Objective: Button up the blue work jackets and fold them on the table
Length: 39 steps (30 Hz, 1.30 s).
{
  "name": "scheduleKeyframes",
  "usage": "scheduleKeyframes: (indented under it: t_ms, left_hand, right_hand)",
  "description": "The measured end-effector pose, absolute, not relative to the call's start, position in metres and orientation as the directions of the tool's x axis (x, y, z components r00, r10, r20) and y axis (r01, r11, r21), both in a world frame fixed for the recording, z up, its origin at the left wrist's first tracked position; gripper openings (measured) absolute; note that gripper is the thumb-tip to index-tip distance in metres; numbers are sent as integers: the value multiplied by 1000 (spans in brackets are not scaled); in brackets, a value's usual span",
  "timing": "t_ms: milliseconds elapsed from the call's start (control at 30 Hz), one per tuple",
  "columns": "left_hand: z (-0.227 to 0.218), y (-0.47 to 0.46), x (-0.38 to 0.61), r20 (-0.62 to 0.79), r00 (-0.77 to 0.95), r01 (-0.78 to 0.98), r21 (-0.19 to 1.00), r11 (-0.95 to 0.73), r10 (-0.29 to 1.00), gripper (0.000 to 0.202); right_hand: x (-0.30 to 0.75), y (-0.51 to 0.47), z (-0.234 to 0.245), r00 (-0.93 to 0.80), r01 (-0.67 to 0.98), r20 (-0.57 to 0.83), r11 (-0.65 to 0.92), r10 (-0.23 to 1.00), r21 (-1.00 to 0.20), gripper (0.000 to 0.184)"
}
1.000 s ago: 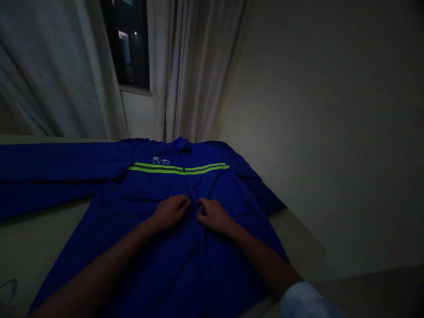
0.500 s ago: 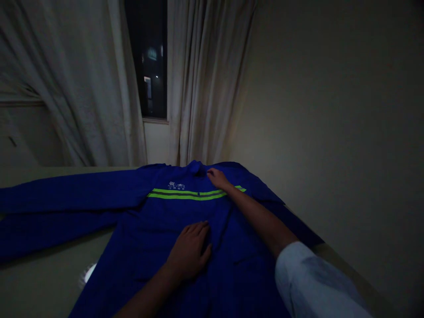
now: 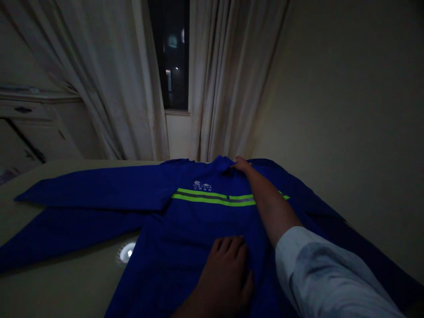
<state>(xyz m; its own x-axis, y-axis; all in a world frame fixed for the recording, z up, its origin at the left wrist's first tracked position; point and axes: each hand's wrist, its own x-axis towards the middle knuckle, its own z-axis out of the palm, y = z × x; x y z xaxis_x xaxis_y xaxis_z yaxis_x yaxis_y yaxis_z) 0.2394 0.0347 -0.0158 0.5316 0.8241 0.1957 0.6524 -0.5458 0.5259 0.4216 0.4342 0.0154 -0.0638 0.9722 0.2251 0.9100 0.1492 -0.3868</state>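
A blue work jacket lies spread front side up, with a yellow-green and grey reflective stripe across its chest and a white printed logo above it. My left hand rests palm down on the lower front, its fingers stretched out. With the arm extended, my right hand is at the right side of the collar, fingers bent and closed on the collar's edge. The fingertips of that hand are partly hidden in the dim light. Both left-side layers of sleeve fabric reach out across the table.
The jacket lies on a pale, glossy table that shows a bright round light reflection. Behind it hang long curtains beside a dark window. A wall stands close on the right, and a cabinet is at the left.
The view has swung left, so the jacket appears farther right and more of the cabinet shows. My right hand stays at the collar; my left hand remains flat on the jacket front.
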Motion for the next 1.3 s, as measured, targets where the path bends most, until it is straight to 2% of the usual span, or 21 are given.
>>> scheduleKeyframes:
  t_ms: [100,167,300,367,433,500,533,600,633,667,733,800,900,933,967,1033,1067,1100,1167,1233,1300]
  left_hand:
    - [-15,34,239,201,537,658,508,-556,819,48]
    - [-15,34,239,208,536,665,493,-561,818,47]
    - [-16,35,240,226,544,675,453,-582,808,47]
    - [-17,35,240,230,547,684,431,-588,805,47]
    - [-17,35,240,231,545,695,413,-589,806,48]
    - [-17,35,240,232,549,700,398,-594,803,48]
    - [-16,35,240,231,553,701,391,-597,801,48]
    - [-17,34,240,229,556,706,378,-599,799,49]
    - [-17,34,240,226,556,709,374,-598,800,49]
    - [-16,34,240,225,553,712,372,-596,802,49]
    - [-17,34,240,228,552,713,370,-595,802,48]
    - [-17,34,239,241,554,710,365,-603,797,47]
    - [-20,35,238,251,559,712,344,-612,791,47]
    - [-22,36,237,248,562,714,336,-614,789,47]
    - [-24,37,237,245,566,715,329,-617,787,48]
    - [-27,39,236,243,577,712,318,-626,780,48]
    - [-28,39,235,245,581,709,315,-630,776,49]
    - [-29,40,235,249,582,708,313,-633,774,49]
    - [-30,40,235,257,579,709,312,-633,774,48]
    - [-31,40,236,268,572,710,312,-631,776,47]
    - [-30,40,236,276,566,709,316,-630,776,46]
  right_hand:
    - [431,429,27,-34,916,227,121,973,-381,54]
    - [439,420,39,-39,913,277,147,960,-380,44]
    - [461,384,54,-165,848,470,368,867,-381,36]
    - [471,360,53,-246,774,515,486,821,-406,40]
    - [478,335,49,-331,694,524,579,785,-428,58]
    - [485,313,45,-472,648,444,641,762,-411,78]
    - [487,304,43,-557,647,346,656,755,-389,80]
    - [488,290,43,-666,665,126,662,735,-346,59]
    - [485,284,43,-666,682,84,651,741,-333,45]
    - [481,278,42,-632,704,117,630,766,-326,40]
    - [464,265,33,-509,741,293,586,809,-328,45]
    - [441,251,17,-478,740,361,588,801,-326,50]
    - [417,236,-4,-638,667,152,640,755,-380,54]
    - [418,235,-5,-608,676,131,597,783,-432,49]
    - [425,236,-1,-507,709,152,511,848,-487,44]
    - [459,237,16,-136,767,235,252,963,-589,41]
    - [485,235,27,72,770,262,113,962,-628,43]
    - [515,231,38,246,758,269,-11,931,-652,46]
    - [578,212,54,470,714,240,-206,849,-669,55]
    - [634,184,58,621,639,190,-352,760,-684,66]
    - [673,159,54,693,582,158,-416,704,-698,72]
